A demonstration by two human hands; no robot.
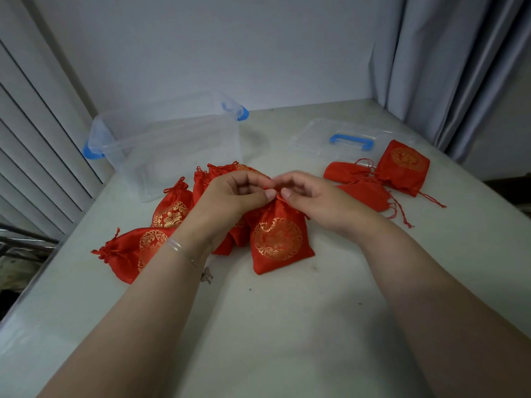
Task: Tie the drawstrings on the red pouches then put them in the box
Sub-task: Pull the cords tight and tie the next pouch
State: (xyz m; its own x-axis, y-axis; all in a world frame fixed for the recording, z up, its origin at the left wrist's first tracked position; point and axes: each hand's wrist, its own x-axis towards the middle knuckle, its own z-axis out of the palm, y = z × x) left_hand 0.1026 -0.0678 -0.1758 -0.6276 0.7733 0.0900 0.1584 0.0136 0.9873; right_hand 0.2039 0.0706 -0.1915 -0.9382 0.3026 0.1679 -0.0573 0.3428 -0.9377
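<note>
Two bare forearms are seen nearest the camera, reaching forward over the pale table (287,326); a thin clear bracelet (181,249) is worn on the left wrist, and a small metal clip (207,275) lies on the table just beside it. Beyond the wrists, a red satin pouch (277,239) is stood on the table, its face printed with a round gold medallion and its neck gathered tight. The red drawstring (268,185) at that neck is pinched between the thumb and forefinger of the left hand (238,196) and likewise by the right hand (307,193), the fingertips of both almost touching above the pouch; whether a knot is already formed is not plain, since the cord is mostly hidden by the fingers.

To the left, a cluster of tied pouches (172,211) is laid on the table, each of the same red cloth with gold pattern and a bunched, knotted top; one (132,251) lies nearest the table's left edge. To the right, well apart, three untied pouches (370,191) are spread flat with loose cords trailing, the farthest (405,168) showing its gold medallion.

Farther back, a clear plastic box (172,145) with blue latches is set at the left with no pouch in it, and its clear lid (310,139) with a blue handle (352,140) is laid flat at the right, touching the farthest pouch. A white wall and grey curtain (445,67) stand behind.
</note>
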